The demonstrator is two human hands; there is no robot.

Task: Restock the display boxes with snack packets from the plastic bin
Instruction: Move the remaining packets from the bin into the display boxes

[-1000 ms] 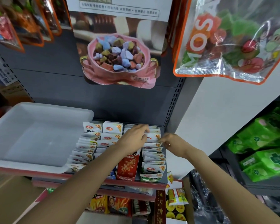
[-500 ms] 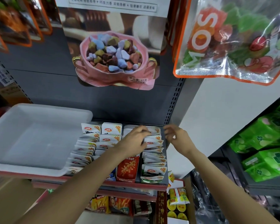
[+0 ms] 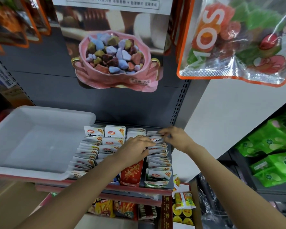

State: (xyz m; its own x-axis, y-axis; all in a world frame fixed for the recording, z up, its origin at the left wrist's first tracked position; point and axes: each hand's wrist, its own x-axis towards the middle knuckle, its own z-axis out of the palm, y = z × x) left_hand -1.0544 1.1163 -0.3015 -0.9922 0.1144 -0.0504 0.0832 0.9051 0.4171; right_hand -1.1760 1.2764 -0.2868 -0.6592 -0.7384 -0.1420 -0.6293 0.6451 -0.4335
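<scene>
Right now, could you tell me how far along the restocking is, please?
Nearly done: the plastic bin looks emptied and the display boxes hold full rows. Both hands, left and right, are straightening packets in the rightmost row. Remaining: tidying and removing the bin.

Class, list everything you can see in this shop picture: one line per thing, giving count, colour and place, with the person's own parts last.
plastic bin: one, white, nothing visible inside, on the shelf at left.
snack packets: many, white with red logos, standing in rows in the display boxes right of the bin.
display boxes: several, one front red-orange, on the shelf.
hanging pouch: one, pink bowl of coloured candies pictured, above the shelf.
clear bag: one, orange-edged, upper right.
green packs: several, right-hand shelves.
lower-shelf snacks: several, yellow and orange, below.
left hand: fingers among the packets in the right rows.
right hand: fingers pinching a packet at the back right row.
</scene>
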